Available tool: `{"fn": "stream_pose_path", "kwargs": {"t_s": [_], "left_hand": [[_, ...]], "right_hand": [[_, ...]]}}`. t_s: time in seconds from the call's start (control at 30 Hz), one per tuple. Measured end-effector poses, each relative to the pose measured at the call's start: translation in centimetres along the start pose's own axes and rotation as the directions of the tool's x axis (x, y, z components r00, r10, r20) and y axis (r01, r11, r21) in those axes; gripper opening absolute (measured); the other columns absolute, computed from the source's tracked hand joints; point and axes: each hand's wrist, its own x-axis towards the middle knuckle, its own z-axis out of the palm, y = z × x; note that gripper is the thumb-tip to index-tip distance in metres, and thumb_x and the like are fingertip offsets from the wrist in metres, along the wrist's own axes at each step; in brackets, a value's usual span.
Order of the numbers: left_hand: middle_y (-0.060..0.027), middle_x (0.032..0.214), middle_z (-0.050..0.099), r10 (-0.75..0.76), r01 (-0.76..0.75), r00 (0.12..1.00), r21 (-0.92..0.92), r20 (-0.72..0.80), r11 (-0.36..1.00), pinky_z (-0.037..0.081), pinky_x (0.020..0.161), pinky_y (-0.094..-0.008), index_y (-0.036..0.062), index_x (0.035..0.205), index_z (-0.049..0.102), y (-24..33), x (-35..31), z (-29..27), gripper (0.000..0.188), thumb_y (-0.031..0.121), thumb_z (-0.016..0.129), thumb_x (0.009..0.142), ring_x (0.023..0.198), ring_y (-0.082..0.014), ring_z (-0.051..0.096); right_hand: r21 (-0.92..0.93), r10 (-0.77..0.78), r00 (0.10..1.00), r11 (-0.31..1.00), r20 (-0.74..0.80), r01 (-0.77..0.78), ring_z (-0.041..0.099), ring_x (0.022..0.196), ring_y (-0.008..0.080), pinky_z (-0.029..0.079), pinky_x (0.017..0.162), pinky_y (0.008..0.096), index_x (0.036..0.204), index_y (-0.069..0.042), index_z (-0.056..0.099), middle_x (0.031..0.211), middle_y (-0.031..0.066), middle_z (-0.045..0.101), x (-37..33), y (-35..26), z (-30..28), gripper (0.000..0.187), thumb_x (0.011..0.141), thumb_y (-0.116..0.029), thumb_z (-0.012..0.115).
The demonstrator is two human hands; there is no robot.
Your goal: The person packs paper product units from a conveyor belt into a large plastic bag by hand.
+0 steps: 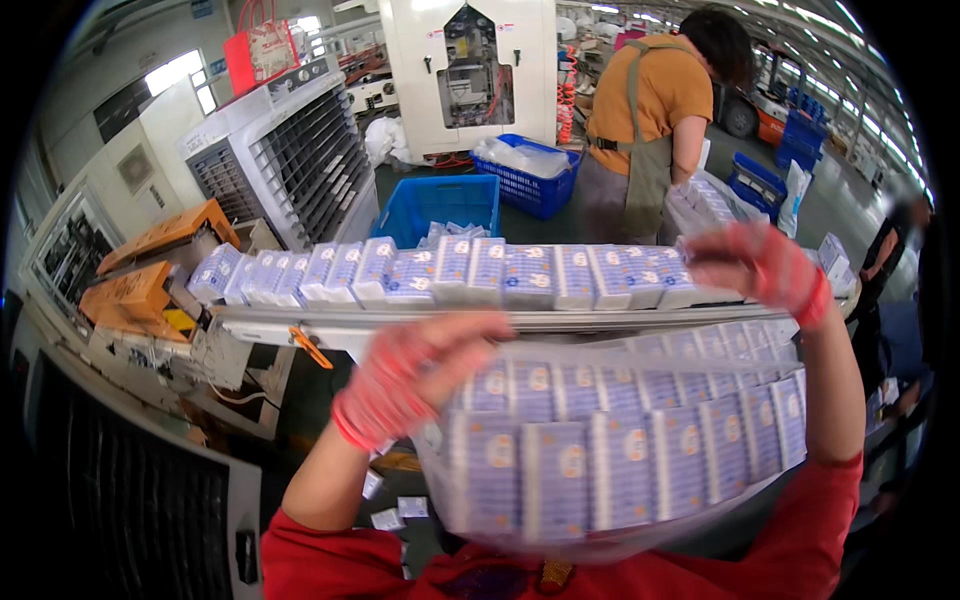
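Clear film bag of purple-and-white rectangular packs sits between the arms; from it, red-gloved left hand, ten o'clock, grip too blurred to tell; red-gloved right hand, one o'clock, fingers loosely spread; pale metal conveyor edge, twelve; dark floor showing, eight

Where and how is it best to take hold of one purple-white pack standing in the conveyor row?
Probably by its front and back faces, coming from above: the pack stands upright, neighbours close on both sides, while its top and front look free. Its back is hidden.
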Motion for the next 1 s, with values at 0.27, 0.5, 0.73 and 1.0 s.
{"fn": "stream_pose_path", "kwargs": {"t_s": [0.27,0.5,0.73,1.0], "left_hand": [[-0.0169,0.1,0.057,-0.1,0.444,0.796,0.463,-0.597,0.767,0.042,0.083,-0.0314,0.0005,0.098,0.057,-29.2,0.6,-10.0,0.03,0.015,0.057,0.072,0.096,-0.0273,0.053],[-0.0151,0.116,0.048,-0.459,-0.107,0.849,0.935,0.263,0.339,0.023,0.1,-0.0336,-0.0047,0.112,0.045,-29.6,6.5,-2.2,0.047,0.024,0.049,0.074,0.114,-0.0283,0.038],[-0.0244,0.123,0.038,-0.57,0.63,0.764,0.543,-0.302,0.556,0.024,0.1,-0.0365,-0.0108,0.113,0.04,-31.0,7.7,-1.2,0.07,0.038,0.059,0.067,0.119,-0.0344,0.031],[-0.022,0.119,0.042,-0.601,0.557,0.764,-0.23,-0.234,0.798,0.032,0.093,-0.0339,-0.0047,0.125,0.025,-30.4,6.7,-3.1,0.083,0.028,0.07,0.063,0.11,-0.0312,0.042]], "right_hand": [[-0.431,0.544,0.802,0.803,0.246,-0.412,0.047,0.107,0.0307,0.038,0.089,0.0357,0.11,0.002,0.051,0.115,0.0173,0.049,21.6,-1.3,17.5,0.074,0.07,-0.061,0.045],[-0.143,0.819,0.544,0.569,0.184,-0.81,0.036,0.117,0.0329,0.031,0.095,0.0375,0.133,0.0,0.007,0.128,0.0227,0.032,27.1,3.1,27.3,0.11,0.057,-0.058,0.061],[-0.341,0.847,0.492,0.532,0.202,-0.775,0.026,0.123,0.0306,0.023,0.101,0.0327,0.134,-0.004,0.004,0.136,0.0194,0.019,26.8,3.2,26.6,0.122,0.047,-0.06,0.069],[-0.187,0.854,0.507,0.521,0.121,-0.833,0.032,0.12,0.0325,0.029,0.098,0.0377,0.134,-0.011,0.014,0.131,0.0224,0.027,26.9,2.5,25.5,0.105,0.054,-0.053,0.067]]}}
